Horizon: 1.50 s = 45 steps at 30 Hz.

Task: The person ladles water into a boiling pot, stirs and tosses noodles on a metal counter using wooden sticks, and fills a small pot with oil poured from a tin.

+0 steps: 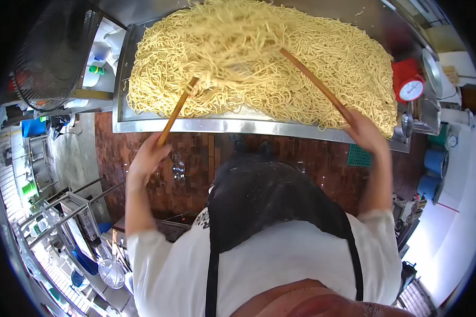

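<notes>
Gripping two wooden sticks, one apiece, the hands have their fingers closed round the near ends: the left hand (150,156) holds the left stick (175,115), the right hand (366,131) the right stick (320,84). On the dial of the one red scale (405,70), by the table's right edge, the markings are too small to read; dark print on the shirt's left sleeve (202,217) is equally illegible. One heap of yellow noodles (333,63) covers most of the metal table (222,125), coming close to its near edge at the right. The heap lies beyond both hands; the left is just outside the near edge, towards the near left corner, the right by that edge, nearer the right corner. Both stick tips reach into the noodles, and a blurred tangle is lifted between them towards the far edge. One green crate (359,155) sits on the floor (322,158) below the near edge.
</notes>
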Motion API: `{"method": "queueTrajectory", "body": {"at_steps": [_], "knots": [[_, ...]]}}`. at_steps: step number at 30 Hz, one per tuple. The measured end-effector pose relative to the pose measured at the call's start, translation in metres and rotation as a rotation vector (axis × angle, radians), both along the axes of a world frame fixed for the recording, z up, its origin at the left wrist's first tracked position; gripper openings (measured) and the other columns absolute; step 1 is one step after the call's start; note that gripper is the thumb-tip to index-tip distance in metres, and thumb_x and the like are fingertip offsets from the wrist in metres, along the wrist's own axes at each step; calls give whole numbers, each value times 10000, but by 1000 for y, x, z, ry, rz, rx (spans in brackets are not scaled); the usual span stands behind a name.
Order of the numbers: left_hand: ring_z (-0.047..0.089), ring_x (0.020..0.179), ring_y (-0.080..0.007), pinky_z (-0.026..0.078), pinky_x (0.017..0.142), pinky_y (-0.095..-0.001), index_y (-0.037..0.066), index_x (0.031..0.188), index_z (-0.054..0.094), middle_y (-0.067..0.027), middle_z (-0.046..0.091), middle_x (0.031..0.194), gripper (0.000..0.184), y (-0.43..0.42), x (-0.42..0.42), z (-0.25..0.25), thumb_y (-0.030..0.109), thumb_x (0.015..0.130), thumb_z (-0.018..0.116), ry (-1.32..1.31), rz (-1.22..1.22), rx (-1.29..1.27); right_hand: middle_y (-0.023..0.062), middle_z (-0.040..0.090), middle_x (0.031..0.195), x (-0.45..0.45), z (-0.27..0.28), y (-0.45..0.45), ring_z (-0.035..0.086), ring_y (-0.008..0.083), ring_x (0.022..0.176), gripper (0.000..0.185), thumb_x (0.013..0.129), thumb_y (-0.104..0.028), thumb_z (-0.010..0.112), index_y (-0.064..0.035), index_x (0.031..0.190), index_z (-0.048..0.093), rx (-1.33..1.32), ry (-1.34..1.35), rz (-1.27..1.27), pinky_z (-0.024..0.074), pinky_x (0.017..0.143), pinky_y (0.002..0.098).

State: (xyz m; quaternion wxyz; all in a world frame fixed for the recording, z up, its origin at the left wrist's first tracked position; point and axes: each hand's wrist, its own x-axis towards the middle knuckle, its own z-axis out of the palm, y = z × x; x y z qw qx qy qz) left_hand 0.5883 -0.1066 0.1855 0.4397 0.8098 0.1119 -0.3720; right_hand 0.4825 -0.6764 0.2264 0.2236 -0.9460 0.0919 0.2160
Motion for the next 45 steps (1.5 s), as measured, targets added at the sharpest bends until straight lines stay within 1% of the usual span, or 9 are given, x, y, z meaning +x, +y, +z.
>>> {"method": "queueTrajectory", "body": {"at_steps": [3, 7, 15, 22, 24, 30, 35, 39, 45], "knots": [[638, 805, -205, 513, 758, -336, 39, 1363, 505, -72, 653, 894, 535, 94, -57, 5, 61, 841, 617, -154, -278, 93, 224, 617, 908, -79, 67, -35, 611, 417, 887, 385, 781, -38, 586, -16, 1166, 568, -52, 317, -98, 467, 771, 442], [582, 1124, -442, 477, 930, -488, 125, 1434, 422, -274, 622, 1183, 592, 24, -52, -60, 63, 860, 552, -247, -438, 241, 260, 602, 1129, -68, -84, -9, 591, 421, 1067, 460, 849, -115, 576, -32, 1299, 535, 98, 87, 56, 472, 900, 475], [459, 407, -144, 374, 355, -295, 8, 1380, 420, -26, 501, 648, 565, -149, -14, -108, 84, 870, 650, -45, -62, -523, 210, 628, 810, 17, -114, 95, 629, 428, 795, 277, 889, -166, 592, 16, 1073, 490, 264, -327, 12, 504, 712, 475], [511, 492, -139, 429, 424, -311, 24, 1238, 466, -36, 541, 717, 410, -196, 18, -113, 146, 887, 638, -98, -95, -277, 294, 628, 971, 25, -81, 154, 611, 457, 971, 332, 872, -187, 574, 53, 1093, 512, 536, 317, -277, 487, 811, 493], [444, 461, -88, 361, 378, -255, 36, 1328, 445, -7, 514, 670, 474, -180, 27, -41, 138, 907, 639, -144, 46, -564, 150, 594, 727, 35, -73, 158, 606, 271, 572, 282, 917, -180, 581, 5, 1112, 495, 479, -230, -140, 497, 562, 416], [363, 369, -106, 263, 313, -288, 52, 1213, 509, 11, 455, 622, 305, -46, 4, -78, 128, 926, 573, -223, 35, -66, 252, 650, 956, 8, -55, 57, 615, 459, 908, 278, 869, -120, 552, -15, 1126, 538, 50, -46, 82, 481, 783, 513], [609, 976, -227, 473, 889, -349, 60, 1309, 527, -121, 639, 1039, 448, 34, -97, -36, 80, 876, 640, -62, -365, 153, 263, 630, 1070, -146, -29, -39, 598, 428, 1049, 375, 833, -28, 558, -9, 1208, 550, 115, 242, -150, 491, 870, 474], [638, 993, -304, 478, 893, -393, 28, 1364, 463, -224, 657, 1090, 517, -72, -59, -133, 129, 893, 651, -161, -386, 101, 280, 592, 1109, -66, -145, 41, 540, 444, 1123, 386, 865, -115, 605, 4, 1222, 515, 251, 36, -12, 442, 952, 466], [389, 374, -100, 327, 347, -283, 74, 1201, 476, 12, 458, 605, 330, -207, -34, -28, 57, 904, 618, -172, -20, -419, 252, 606, 947, -20, -116, 62, 598, 445, 903, 322, 889, -166, 597, -20, 1152, 482, 339, -148, 10, 479, 782, 493]]}}
